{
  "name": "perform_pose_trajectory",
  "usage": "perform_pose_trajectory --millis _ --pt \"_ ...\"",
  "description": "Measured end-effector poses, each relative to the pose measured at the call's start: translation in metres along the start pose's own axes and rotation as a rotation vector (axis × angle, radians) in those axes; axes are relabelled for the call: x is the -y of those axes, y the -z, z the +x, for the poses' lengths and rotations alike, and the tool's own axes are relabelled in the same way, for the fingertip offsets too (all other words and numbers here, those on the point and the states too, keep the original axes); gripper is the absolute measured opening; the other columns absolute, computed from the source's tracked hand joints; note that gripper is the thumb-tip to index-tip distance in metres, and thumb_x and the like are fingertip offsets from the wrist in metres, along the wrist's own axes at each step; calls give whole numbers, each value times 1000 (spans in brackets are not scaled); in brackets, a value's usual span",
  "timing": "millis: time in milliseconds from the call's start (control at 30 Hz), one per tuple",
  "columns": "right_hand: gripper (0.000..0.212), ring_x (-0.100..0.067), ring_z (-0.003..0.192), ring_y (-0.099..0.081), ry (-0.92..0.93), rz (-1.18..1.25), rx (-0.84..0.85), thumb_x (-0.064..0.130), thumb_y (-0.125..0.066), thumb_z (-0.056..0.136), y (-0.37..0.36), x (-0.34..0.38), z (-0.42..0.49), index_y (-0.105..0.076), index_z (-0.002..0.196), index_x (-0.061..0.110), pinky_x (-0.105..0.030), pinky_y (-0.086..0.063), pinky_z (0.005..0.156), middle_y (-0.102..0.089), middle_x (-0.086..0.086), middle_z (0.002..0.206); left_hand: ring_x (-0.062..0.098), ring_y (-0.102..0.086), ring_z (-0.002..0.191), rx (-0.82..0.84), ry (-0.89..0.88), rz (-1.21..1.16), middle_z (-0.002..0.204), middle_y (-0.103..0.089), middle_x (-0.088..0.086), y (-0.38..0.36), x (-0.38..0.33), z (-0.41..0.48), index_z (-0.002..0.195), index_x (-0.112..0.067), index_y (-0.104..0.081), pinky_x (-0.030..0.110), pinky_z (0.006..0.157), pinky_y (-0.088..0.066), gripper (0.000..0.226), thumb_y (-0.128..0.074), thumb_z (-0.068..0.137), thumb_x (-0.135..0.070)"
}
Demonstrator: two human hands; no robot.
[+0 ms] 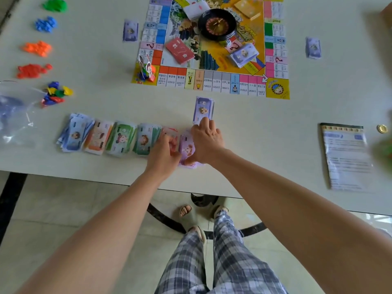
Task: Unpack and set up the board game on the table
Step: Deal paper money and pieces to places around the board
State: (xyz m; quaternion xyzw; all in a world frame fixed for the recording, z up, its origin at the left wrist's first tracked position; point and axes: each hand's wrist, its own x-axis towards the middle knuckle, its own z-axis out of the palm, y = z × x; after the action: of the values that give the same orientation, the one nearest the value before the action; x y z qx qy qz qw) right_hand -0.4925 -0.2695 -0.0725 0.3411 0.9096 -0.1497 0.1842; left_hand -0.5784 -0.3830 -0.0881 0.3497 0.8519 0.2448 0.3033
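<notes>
The game board (214, 81) lies open at the table's far middle, with a black roulette wheel (216, 24), a red card deck (179, 50) and a purple note stack (244, 54) on it. A row of play-money piles (99, 134) runs along the near edge. My left hand (164, 153) rests with bent fingers on the pink pile (172, 132). My right hand (206, 141) lies spread over the lilac pile (187, 149), its fingertips touching a small purple note stack (203, 109) just below the board.
Heaps of green (55, 5), blue (45, 24), orange (38, 48) and red (32, 71) plastic pieces line the left side, with mixed pieces (56, 94) beside a clear bag (14, 115). Purple note stacks (130, 30) (313, 48) flank the board. A rule sheet (345, 155) and a gold coin (381, 128) lie right.
</notes>
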Motion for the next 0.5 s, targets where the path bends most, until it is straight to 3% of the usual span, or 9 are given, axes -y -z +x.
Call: perform_pose_trajectory --millis 200,367,500 --pt "91 -27 112 -40 -21 136 38 52 -85 59 0 1 -4 -41 126 9 -35 -43 90 -33 -10 123 19 -55 81 27 -6 -6 92 -60 0 4 -4 2 106 -12 -53 22 55 -31 21 -61 90 -21" --pt "89 -35 89 -57 12 349 -58 36 -90 58 -9 2 -15 -34 120 9 -39 -48 72 -45 -14 110 17 -58 79 2 24 -56 86 -65 -1 4 -7 -1 93 -13 -65 26 63 -36 16 -70 85 -26" --pt "80 -30 95 -58 111 506 -122 37 -81 69 -10 -12 -19 -33 129 14 -39 -50 78 -48 -12 121 17 -59 76 -2 -17 -134 83 -66 1 7 -4 2 89 -12 -67 26 64 -41 10 -70 86 -21"
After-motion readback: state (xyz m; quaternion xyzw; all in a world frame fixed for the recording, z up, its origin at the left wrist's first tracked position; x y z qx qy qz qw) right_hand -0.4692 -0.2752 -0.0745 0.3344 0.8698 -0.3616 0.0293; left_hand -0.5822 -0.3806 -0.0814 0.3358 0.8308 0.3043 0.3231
